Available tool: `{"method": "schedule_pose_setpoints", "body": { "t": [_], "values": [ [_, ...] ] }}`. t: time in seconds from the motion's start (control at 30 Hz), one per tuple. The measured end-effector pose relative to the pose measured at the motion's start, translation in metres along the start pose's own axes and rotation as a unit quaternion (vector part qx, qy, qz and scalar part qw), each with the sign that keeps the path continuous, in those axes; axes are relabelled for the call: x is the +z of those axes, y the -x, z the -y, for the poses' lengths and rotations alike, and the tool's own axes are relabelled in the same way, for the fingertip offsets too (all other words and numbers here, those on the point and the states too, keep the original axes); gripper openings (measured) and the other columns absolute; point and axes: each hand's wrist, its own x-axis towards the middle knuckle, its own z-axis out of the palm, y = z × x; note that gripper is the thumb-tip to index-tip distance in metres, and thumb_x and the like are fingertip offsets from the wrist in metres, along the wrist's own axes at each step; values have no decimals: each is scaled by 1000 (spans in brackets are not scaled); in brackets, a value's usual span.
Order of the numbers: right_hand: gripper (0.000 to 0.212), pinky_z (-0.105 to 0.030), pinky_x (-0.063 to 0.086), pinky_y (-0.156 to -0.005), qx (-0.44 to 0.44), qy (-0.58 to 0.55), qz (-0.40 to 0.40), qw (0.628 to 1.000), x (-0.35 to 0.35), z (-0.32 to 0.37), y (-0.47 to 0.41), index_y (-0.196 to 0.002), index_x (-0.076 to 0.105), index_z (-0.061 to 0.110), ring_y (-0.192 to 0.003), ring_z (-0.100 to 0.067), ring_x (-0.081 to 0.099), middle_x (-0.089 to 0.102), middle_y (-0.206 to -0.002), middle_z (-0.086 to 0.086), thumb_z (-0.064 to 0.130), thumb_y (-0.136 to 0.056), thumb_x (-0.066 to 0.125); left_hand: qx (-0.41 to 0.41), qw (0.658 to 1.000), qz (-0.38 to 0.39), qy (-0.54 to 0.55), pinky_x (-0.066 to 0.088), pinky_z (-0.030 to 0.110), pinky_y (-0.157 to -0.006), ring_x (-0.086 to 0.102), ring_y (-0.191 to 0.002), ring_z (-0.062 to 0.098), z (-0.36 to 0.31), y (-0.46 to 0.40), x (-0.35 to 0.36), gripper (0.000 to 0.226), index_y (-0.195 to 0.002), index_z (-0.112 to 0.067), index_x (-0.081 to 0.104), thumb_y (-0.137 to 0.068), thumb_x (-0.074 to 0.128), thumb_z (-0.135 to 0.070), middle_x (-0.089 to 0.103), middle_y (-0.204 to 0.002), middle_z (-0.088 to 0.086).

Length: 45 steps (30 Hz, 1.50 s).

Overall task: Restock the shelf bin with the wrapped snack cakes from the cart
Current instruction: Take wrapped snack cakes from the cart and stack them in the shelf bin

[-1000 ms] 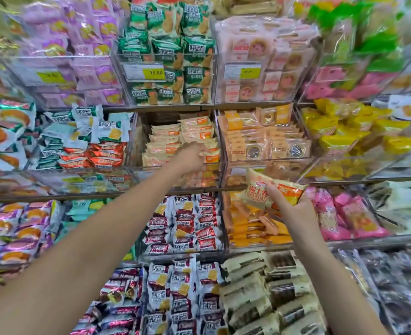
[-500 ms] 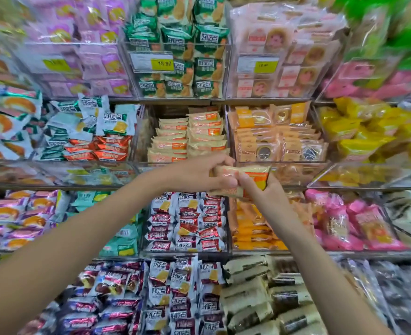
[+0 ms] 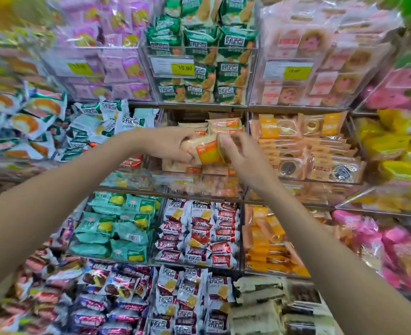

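A cream and orange wrapped snack cake (image 3: 205,151) is held between both hands at the mouth of the clear shelf bin (image 3: 199,187) in the middle row. My left hand (image 3: 165,146) grips its left end. My right hand (image 3: 238,153) pinches its right end with thumb and fingers. Behind the hands, the bin holds a stack of the same cream and orange cakes (image 3: 223,124). The cart is out of view.
Clear bins of wrapped snacks fill the shelves all round: green packs (image 3: 206,56) above with a yellow price tag (image 3: 185,68), orange biscuit packs (image 3: 308,146) to the right, red and white packs (image 3: 199,233) below, teal packs (image 3: 117,228) at lower left.
My right hand brought the cake up and leftwards from below the bin to its mouth. My left hand left the stack in the bin and took the cake's left end.
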Motion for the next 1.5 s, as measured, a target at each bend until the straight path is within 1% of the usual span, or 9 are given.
{"method": "schedule_pose_setpoints", "body": {
  "t": [0.1,0.2,0.33,0.53,0.77,0.93,1.13,1.3,1.5],
  "values": [
    [42,-42,35,-103,-29,244,-39,968,0,-33,-11,-126,52,3,-125,-31,40,50,-130,-14,32,-97,44,-70,988,-75,-114,33,29,-67,52,-86,26,25,-22,-11,39,-106,-8,49,-81,67,-32,59,-101,12],
    [40,-45,36,-103,-59,334,-42,940,9,-55,-7,-118,58,-4,-122,-39,45,53,-130,-21,26,-96,44,-121,971,-73,-193,34,34,-83,47,-106,33,42,-50,-11,52,-113,-5,46,-83,63,-45,54,-113,18],
    [43,-47,44,-97,-59,342,-63,936,14,-55,-8,-112,61,-2,-117,-38,51,58,-123,-20,29,-92,38,-141,968,-109,-178,38,43,-95,32,-128,35,51,-83,-9,59,-125,-6,38,-84,60,-42,41,-134,19],
    [39,-42,43,-95,-73,366,-82,924,15,-59,-9,-110,62,0,-116,-35,52,60,-121,-18,26,-91,40,-86,962,-215,-144,40,44,-87,35,-117,33,54,-112,24,46,-114,-3,42,-83,63,-31,43,-121,18],
    [40,-44,43,-94,-79,372,-86,921,16,-57,-10,-108,62,-1,-115,-37,53,60,-119,-20,26,-91,37,-185,939,-282,-67,30,41,-97,35,-121,38,77,-126,37,49,-119,4,40,-86,59,-26,42,-126,25],
    [40,-45,42,-95,-80,375,-92,919,18,-57,-10,-108,62,-1,-117,-38,52,59,-121,-21,25,-91,38,-179,955,-216,-101,37,44,-100,34,-128,35,81,-146,27,48,-127,1,42,-91,54,-30,44,-133,23],
    [39,-45,43,-94,-94,384,-111,912,20,-59,-11,-106,62,-2,-115,-39,53,60,-119,-22,25,-90,39,-134,960,-188,-158,46,41,-85,56,-106,37,91,-152,15,28,-103,-3,60,-89,53,-27,61,-113,21],
    [39,-44,43,-94,-103,387,-120,908,21,-62,-12,-107,62,-2,-115,-39,53,59,-119,-22,25,-89,39,-122,951,-181,-221,37,46,-95,51,-112,38,93,-153,19,27,-108,-5,53,-87,50,-22,58,-117,21],
    [37,-45,44,-92,-115,388,-135,905,23,-62,-12,-103,62,-2,-113,-38,53,60,-117,-21,23,-89,38,-135,940,-199,-242,24,51,-107,35,-124,38,95,-152,34,46,-127,-1,40,-93,42,-30,43,-132,24]
  ]
}}
